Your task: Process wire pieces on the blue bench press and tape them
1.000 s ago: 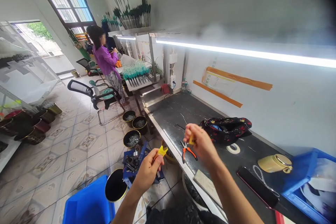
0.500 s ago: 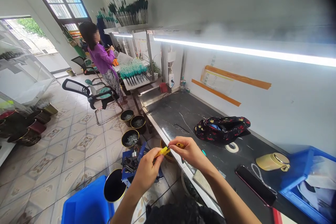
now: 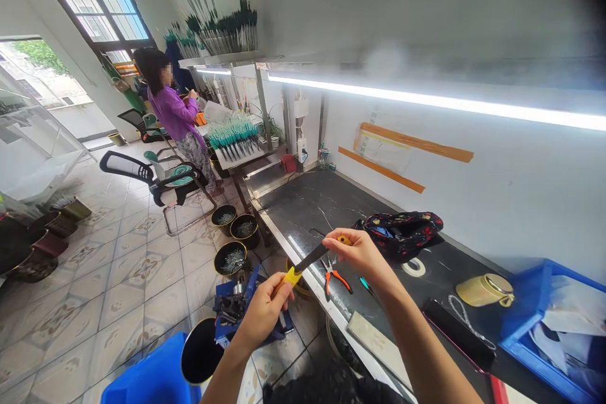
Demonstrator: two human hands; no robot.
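Both my hands grip one slim yellow-and-black tool (image 3: 310, 259) that looks like a utility knife; a dark flat length shows between its yellow ends. My left hand (image 3: 266, 308) is closed round the yellow end nearer me, over the floor beside the bench edge. Above the bench, my right hand (image 3: 357, 255) pinches the far part, with a yellow tip with a dark hole showing past the fingers. Pliers (image 3: 337, 278) with orange and black handles lie below my right hand. A teal-tipped tool (image 3: 365, 284) is partly hidden behind the right wrist.
On the dark bench (image 3: 303, 192) lie a floral bag (image 3: 402, 230), a tape ring (image 3: 414, 267), a pale slab (image 3: 379, 342), a phone (image 3: 459, 334), a yellow jar (image 3: 485, 290) and a blue bin (image 3: 544, 328). Buckets (image 3: 230, 259) stand at left. A person (image 3: 173, 110) stands farther off.
My right hand has moved up and right, away from my left. More of the dark length shows between the yellow ends. The pliers have come into clear view.
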